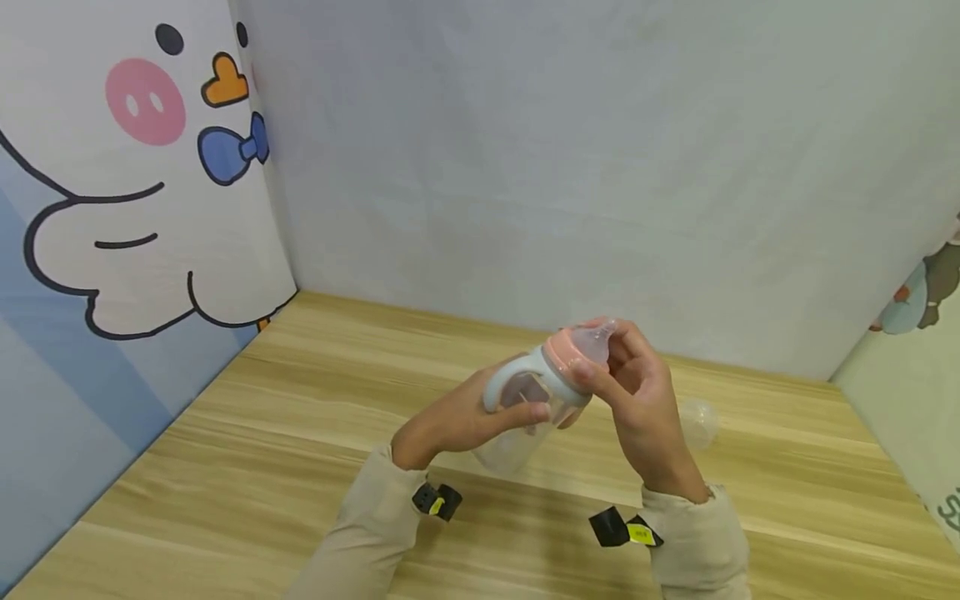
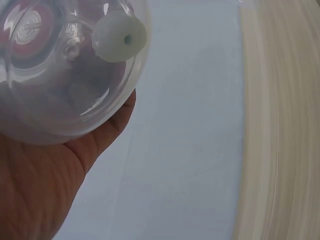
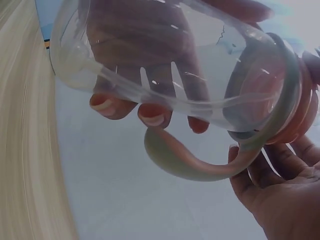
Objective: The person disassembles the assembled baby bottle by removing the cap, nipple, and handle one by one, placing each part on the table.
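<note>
A clear baby bottle (image 1: 504,452) with pale blue handles (image 1: 497,385), a pink collar (image 1: 564,357) and a clear teat (image 1: 597,338) is held tilted above the table, teat end up to the right. My left hand (image 1: 467,415) grips the bottle's body, its fingers (image 3: 154,116) wrapping round the far side in the right wrist view. With thumb and fingers, my right hand (image 1: 647,408) holds the pink collar below the teat. Inside runs a straw (image 3: 200,105), ending in a whitish weight (image 2: 117,39) near the base. No liquid shows in the bottle.
A clear dome-shaped cap (image 1: 698,423) lies on the wood-grain table (image 1: 300,400), right of my right hand. A pale cloth wall (image 1: 570,183) rises behind the table, and a cartoon-printed panel (image 1: 135,250) borders the left side. Another printed panel (image 1: 907,392) stands at the right.
</note>
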`<state>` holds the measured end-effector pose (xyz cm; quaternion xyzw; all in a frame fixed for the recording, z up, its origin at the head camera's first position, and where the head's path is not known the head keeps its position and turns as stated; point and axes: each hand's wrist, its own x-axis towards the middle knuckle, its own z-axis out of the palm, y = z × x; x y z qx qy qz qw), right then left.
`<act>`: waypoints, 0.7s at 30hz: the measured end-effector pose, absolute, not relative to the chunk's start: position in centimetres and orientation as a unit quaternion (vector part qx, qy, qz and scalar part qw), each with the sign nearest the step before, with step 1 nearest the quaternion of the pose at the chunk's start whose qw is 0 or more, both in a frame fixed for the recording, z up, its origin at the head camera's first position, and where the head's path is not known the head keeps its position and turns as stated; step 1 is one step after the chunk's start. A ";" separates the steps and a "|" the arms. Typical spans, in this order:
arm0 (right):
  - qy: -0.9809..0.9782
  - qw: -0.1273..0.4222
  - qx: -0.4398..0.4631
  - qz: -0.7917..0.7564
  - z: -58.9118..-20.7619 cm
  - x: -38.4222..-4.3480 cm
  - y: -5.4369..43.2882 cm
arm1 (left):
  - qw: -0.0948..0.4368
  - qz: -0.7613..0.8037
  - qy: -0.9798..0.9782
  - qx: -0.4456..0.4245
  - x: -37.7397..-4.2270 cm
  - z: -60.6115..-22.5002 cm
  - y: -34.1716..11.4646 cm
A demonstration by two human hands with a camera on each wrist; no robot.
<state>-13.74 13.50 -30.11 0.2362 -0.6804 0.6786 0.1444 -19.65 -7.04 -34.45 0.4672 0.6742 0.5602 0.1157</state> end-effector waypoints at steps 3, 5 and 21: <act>-0.680 0.149 0.241 0.676 -30.2 -13.6 13.4 | 0.122 0.564 0.671 0.466 -19.6 -34.6 -7.1; -0.681 0.153 0.244 0.674 -30.1 -13.6 13.3 | 0.124 0.565 0.670 0.465 -19.6 -34.6 -7.1; -0.641 0.137 0.297 0.694 -30.2 -13.8 13.3 | 0.120 0.567 0.673 0.460 -19.6 -34.5 -7.0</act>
